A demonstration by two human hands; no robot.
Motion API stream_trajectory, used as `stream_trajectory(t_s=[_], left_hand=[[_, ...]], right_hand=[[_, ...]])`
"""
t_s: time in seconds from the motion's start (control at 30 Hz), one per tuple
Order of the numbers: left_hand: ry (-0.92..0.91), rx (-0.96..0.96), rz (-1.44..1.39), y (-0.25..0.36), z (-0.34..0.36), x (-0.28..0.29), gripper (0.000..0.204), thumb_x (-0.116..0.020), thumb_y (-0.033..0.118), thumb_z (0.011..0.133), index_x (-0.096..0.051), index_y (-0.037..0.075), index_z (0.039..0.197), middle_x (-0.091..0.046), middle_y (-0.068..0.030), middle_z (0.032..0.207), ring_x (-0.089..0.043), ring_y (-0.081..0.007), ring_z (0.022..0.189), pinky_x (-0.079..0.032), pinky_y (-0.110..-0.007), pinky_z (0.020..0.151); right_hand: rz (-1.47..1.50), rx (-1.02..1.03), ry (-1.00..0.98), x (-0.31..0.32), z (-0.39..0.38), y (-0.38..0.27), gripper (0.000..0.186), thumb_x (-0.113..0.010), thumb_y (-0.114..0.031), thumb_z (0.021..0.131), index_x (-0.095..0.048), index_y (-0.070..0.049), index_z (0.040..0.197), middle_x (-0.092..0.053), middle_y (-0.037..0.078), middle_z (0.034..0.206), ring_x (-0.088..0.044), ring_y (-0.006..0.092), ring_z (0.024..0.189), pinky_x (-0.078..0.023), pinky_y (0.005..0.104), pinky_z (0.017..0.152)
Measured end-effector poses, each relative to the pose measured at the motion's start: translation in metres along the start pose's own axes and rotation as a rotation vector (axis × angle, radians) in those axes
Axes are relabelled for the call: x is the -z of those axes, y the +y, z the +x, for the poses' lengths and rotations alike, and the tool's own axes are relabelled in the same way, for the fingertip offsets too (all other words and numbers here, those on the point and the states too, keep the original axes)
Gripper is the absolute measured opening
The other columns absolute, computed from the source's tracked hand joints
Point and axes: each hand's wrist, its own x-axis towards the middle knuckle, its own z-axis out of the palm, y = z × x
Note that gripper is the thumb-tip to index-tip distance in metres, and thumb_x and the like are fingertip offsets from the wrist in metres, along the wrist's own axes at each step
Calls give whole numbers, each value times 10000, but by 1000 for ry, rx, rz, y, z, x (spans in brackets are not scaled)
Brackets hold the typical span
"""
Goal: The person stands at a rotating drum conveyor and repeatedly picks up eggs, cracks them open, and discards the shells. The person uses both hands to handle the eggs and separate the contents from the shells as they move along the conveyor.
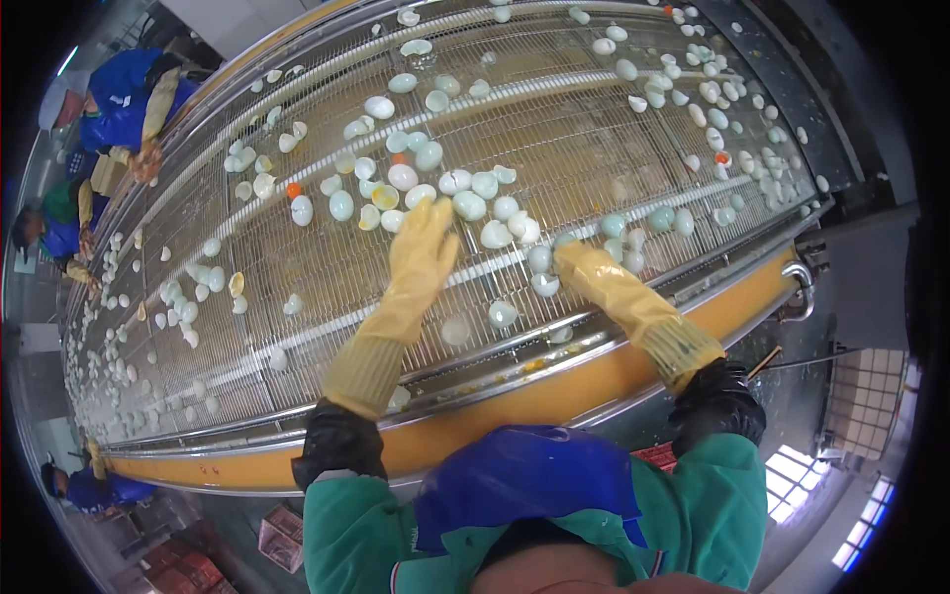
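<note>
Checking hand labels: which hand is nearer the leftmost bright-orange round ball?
Left. The ball lies ahead and left of the yellow-gloved left hand; the yellow-gloved right hand is farther right.

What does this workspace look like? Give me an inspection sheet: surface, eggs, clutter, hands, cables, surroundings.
Surface: metal-rod bed, appears wet.
Eggs: pale, whitish to bluish, scattered singly and in clusters.
Clutter: broken shells and small orange lumps among the eggs.
Left hand: gloved in yellow, open, beside eggs.
Right hand: gloved in yellow, beside eggs; grip unclear.
Cables: thin dark line at right; cable or rod, cannot tell.
Surroundings: co-workers in blue at left; red crates at lower left.
</note>
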Motion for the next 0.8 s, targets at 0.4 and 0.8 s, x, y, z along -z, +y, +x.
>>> stream_trajectory(t_s=[0.4,0.8], left_hand=[[-300,236,111,-3,102,-38,344,-702,257,943,-686,95,1247,-713,-216,1184,-693,-402,1049,-549,-479,916],[-166,681,-449,61,76,2,383,-681,288,971,-644,70,1284,-756,-105,1076,-698,-234,958,-550,-352,749]], right_hand=[[298,163,165,-30,-15,24,173,-630,-234,975,-684,-107,1080,-690,204,1056,-689,401,913,-566,464,809],[686,152,528,55,-78,49,373,-635,-326,1023,-680,-124,1333,-728,62,1140,-698,148,890,-565,287,728]])
